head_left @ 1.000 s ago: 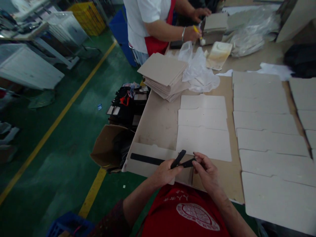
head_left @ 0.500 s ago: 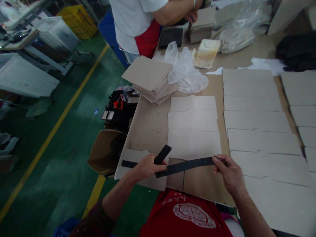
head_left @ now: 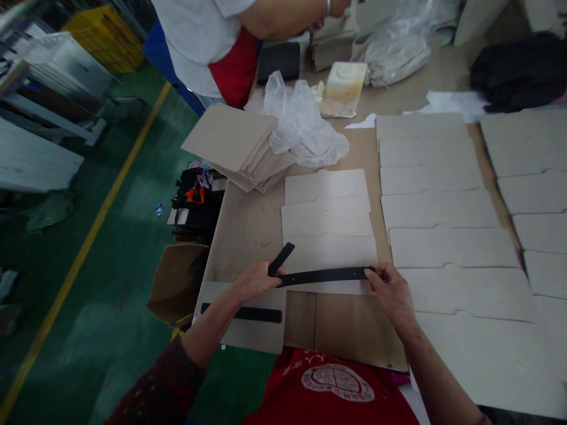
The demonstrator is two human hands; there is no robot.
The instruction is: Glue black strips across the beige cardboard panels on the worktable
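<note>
A long black strip is stretched level between my two hands over the lower edge of the nearest pale board in the middle column. My left hand is closed around its left end and also grips a second black piece that sticks up at an angle. The thumb and fingers of my right hand pinch the strip's other end. Whether the strip touches the board, I cannot tell. Below my left wrist, another black strip lies on a separate board at the table corner.
Overlapping pale boards cover the right side of the table. A stack of boards stands at the left edge beside a crumpled plastic bag. A co-worker stands at the far left side. An open cardboard box is on the floor.
My hands have moved the strip away from my body, onto the nearest middle board's lower edge, and straightened it. More of the strip on the corner board now shows. The view has shifted somewhat.
</note>
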